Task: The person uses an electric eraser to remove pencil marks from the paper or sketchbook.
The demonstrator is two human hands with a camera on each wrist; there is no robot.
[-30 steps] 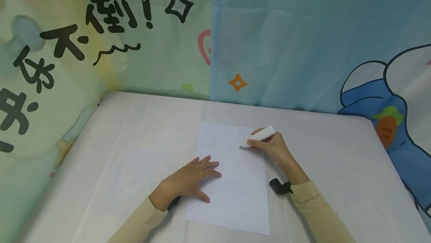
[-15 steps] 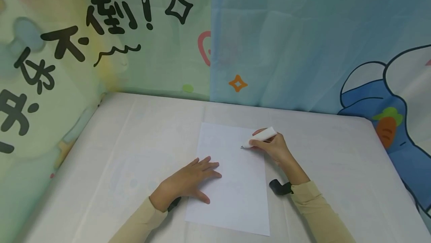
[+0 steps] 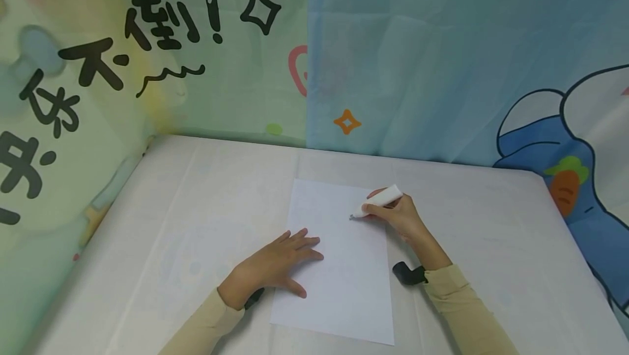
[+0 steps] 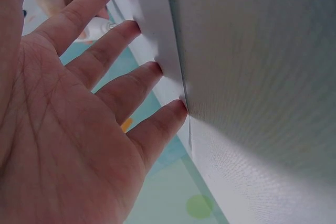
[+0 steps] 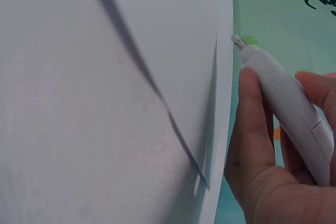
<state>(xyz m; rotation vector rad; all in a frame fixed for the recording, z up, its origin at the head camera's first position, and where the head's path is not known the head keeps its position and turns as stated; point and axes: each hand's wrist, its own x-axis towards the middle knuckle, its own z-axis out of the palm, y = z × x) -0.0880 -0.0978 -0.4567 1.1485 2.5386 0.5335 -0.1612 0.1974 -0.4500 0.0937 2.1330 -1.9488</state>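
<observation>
A white sheet of paper [image 3: 339, 289] lies on the table; no marks on it can be made out. My left hand [image 3: 275, 259] rests on its left side with the fingers spread; in the left wrist view, the fingertips [image 4: 152, 68] touch the sheet. My right hand [image 3: 400, 216] pinches a white electric eraser [image 3: 385, 196], thick and pen-shaped, between thumb and fingers. Its metal collet and small pale tip point at the upper right part of the paper. In the right wrist view the electric eraser [image 5: 289, 103] is tilted; whether its tip touches the paper I cannot tell.
A white cloth covers the table [image 3: 206, 191]. Printed curtains [image 3: 417, 60] stand along its back and left sides. A black wrist mount [image 3: 409, 273] sticks out beside my right cuff, close to the table.
The electric eraser's tip has shifted slightly right, then back left and a little nearer to me. My left hand and the paper have stayed in place.
</observation>
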